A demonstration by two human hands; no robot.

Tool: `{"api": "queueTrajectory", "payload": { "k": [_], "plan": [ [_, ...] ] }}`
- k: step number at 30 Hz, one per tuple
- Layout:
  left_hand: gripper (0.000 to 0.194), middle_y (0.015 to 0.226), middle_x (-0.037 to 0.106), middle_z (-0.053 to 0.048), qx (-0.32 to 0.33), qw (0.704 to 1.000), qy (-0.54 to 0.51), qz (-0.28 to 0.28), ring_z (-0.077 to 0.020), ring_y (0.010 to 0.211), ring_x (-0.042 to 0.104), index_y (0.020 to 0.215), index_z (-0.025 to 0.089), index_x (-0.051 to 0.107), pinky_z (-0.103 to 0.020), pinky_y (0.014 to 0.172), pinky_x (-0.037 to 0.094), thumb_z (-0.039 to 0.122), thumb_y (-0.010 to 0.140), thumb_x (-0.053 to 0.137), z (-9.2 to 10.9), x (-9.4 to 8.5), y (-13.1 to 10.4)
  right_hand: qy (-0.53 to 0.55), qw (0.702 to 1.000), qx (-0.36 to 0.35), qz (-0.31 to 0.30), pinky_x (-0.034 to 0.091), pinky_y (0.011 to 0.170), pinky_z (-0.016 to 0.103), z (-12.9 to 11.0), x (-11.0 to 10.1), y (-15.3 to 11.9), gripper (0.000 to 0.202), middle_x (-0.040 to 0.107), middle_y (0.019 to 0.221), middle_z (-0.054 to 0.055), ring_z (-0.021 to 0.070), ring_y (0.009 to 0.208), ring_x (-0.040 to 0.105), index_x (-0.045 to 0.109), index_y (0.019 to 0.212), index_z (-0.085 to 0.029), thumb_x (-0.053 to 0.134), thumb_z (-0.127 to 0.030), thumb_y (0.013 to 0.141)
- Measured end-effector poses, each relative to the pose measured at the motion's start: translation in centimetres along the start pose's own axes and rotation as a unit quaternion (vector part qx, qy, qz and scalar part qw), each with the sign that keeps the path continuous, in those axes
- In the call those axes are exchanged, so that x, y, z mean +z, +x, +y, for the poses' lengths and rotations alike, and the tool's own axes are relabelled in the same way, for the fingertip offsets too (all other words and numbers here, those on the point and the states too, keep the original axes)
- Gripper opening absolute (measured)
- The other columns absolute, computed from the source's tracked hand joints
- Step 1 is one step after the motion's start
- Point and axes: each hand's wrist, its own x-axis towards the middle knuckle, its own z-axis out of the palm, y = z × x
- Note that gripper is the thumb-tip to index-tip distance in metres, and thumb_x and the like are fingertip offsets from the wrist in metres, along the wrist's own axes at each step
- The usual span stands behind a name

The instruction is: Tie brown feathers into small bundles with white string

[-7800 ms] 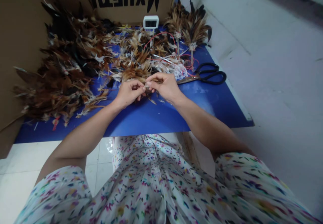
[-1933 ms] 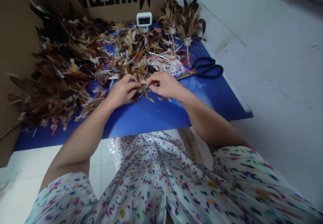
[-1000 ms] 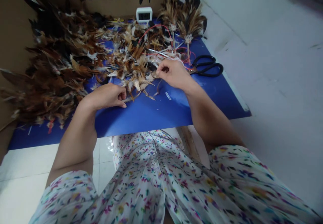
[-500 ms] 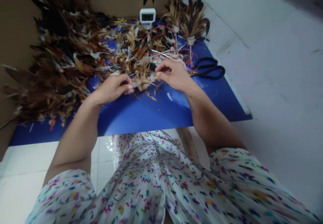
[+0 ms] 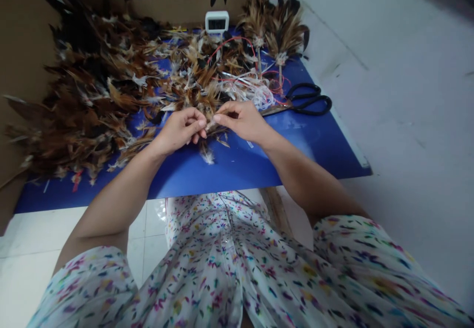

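Observation:
Both my hands meet over the near edge of a spread of loose brown and buff feathers (image 5: 198,74). My left hand (image 5: 184,129) has its thumb pressed to its curled fingers, pinching a small pale feather. My right hand (image 5: 242,121) pinches thumb against forefinger on buff feathers just beside it; their tips show under the fingers. A fluffy whitish feather (image 5: 207,154) lies below the hands on the blue board (image 5: 222,175). Black-handled scissors (image 5: 309,100) rest to the right of my right hand, blades toward it.
Heaped brown and black feathers (image 5: 81,96) cover the left side. Two bound feather bunches (image 5: 281,32) on sticks lie at the back right. White plastic strips (image 5: 255,90), red cord (image 5: 244,38) and a small digital clock (image 5: 217,22) sit before a cardboard box (image 5: 185,10).
My hands have come together from a wider spacing, the left moving right and the right moving left. A whitish feather now shows below them, and the white strips are uncovered.

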Motion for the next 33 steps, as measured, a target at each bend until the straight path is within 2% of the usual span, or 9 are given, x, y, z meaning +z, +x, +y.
{"api": "queueTrajectory", "payload": {
  "k": [5, 13, 16, 19, 21, 24, 28, 31, 33],
  "plan": [
    [0.017, 0.075, 0.067, 0.001, 0.049, 0.994, 0.04, 0.093, -0.0045, 0.041, 0.049, 0.09, 0.018, 0.061, -0.018, 0.043, 0.036, 0.032, 0.084, 0.066, -0.3, -0.1, 0.1, -0.005, 0.999, 0.01, 0.03, 0.046, 0.074, 0.031, -0.1, -0.3, 0.0, 0.043, 0.072, 0.083, 0.004, 0.0154, 0.075, 0.06, 0.074, 0.084, -0.015, 0.065, -0.057, 0.084],
    [0.024, 0.072, 0.066, -0.002, 0.08, 0.976, 0.186, 0.084, -0.012, 0.067, 0.058, 0.078, 0.018, 0.067, -0.022, 0.059, 0.041, 0.041, 0.083, 0.067, 0.4, 0.6, -0.6, 0.005, 0.999, -0.003, 0.039, 0.047, 0.072, 0.031, -0.5, 0.3, -0.1, 0.047, 0.071, 0.083, 0.004, 0.015, 0.073, 0.059, 0.072, 0.081, -0.017, 0.065, -0.063, 0.082],
    [0.027, 0.068, 0.064, -0.001, 0.057, 0.978, 0.183, 0.08, -0.0137, 0.069, 0.058, 0.076, 0.018, 0.066, -0.023, 0.06, 0.04, 0.044, 0.083, 0.067, 0.4, 0.6, -0.6, -0.003, 0.999, -0.005, 0.039, 0.046, 0.072, 0.03, -0.6, 0.4, -0.1, 0.043, 0.07, 0.083, 0.004, 0.0153, 0.074, 0.058, 0.072, 0.082, -0.017, 0.064, -0.059, 0.085],
    [0.029, 0.062, 0.059, 0.001, 0.042, 0.984, 0.136, 0.11, -0.0123, 0.062, 0.055, 0.077, 0.019, 0.064, -0.023, 0.058, 0.039, 0.047, 0.082, 0.069, 0.1, 0.1, -0.3, -0.016, 0.999, -0.002, 0.04, 0.044, 0.069, 0.029, -0.7, 0.5, -0.3, 0.031, 0.067, 0.079, 0.002, 0.0141, 0.072, 0.055, 0.07, 0.085, -0.017, 0.064, -0.048, 0.087],
    [0.028, 0.058, 0.054, 0.003, 0.039, 0.983, 0.099, 0.148, -0.0106, 0.055, 0.051, 0.078, 0.02, 0.062, -0.023, 0.056, 0.037, 0.047, 0.083, 0.069, -0.3, -0.4, 0.0, -0.036, 0.999, -0.002, 0.021, 0.042, 0.068, 0.029, -0.8, 0.6, -0.5, 0.021, 0.065, 0.078, 0.001, 0.0133, 0.07, 0.053, 0.07, 0.086, -0.017, 0.067, -0.038, 0.085],
    [0.026, 0.054, 0.048, 0.005, 0.031, 0.978, 0.064, 0.196, -0.0093, 0.049, 0.046, 0.078, 0.021, 0.061, -0.024, 0.052, 0.035, 0.045, 0.086, 0.067, -0.8, -1.0, 0.5, -0.086, 0.994, -0.03, -0.064, 0.043, 0.073, 0.03, -1.1, 1.1, -0.9, 0.01, 0.064, 0.084, 0.002, 0.015, 0.076, 0.055, 0.071, 0.086, -0.018, 0.072, -0.027, 0.08],
    [0.025, 0.054, 0.049, 0.005, 0.019, 0.977, 0.042, 0.21, -0.0081, 0.047, 0.043, 0.077, 0.021, 0.06, -0.023, 0.051, 0.034, 0.043, 0.084, 0.071, -1.2, -1.1, 0.7, -0.139, 0.974, -0.077, -0.161, 0.043, 0.085, 0.034, -1.5, 2.4, -1.3, 0.009, 0.063, 0.089, 0.005, 0.0194, 0.09, 0.056, 0.071, 0.088, -0.018, 0.074, -0.023, 0.081],
    [0.026, 0.055, 0.05, 0.005, 0.018, 0.98, 0.026, 0.196, -0.008, 0.046, 0.044, 0.076, 0.021, 0.06, -0.023, 0.049, 0.033, 0.043, 0.083, 0.072, -1.2, -0.9, 0.7, -0.153, 0.967, -0.092, -0.181, 0.042, 0.087, 0.035, -1.6, 2.9, -1.3, 0.002, 0.061, 0.087, 0.005, 0.0195, 0.09, 0.055, 0.07, 0.082, -0.018, 0.07, -0.019, 0.084],
    [0.027, 0.055, 0.049, 0.005, 0.008, 0.983, 0.012, 0.185, -0.0082, 0.046, 0.045, 0.076, 0.021, 0.059, -0.024, 0.047, 0.032, 0.044, 0.083, 0.072, -1.1, -0.7, 0.7, -0.146, 0.972, -0.086, -0.16, 0.042, 0.083, 0.034, -1.7, 2.7, -1.3, 0.006, 0.06, 0.084, 0.004, 0.0185, 0.086, 0.054, 0.068, 0.08, -0.018, 0.066, -0.018, 0.086]
  ]
}}
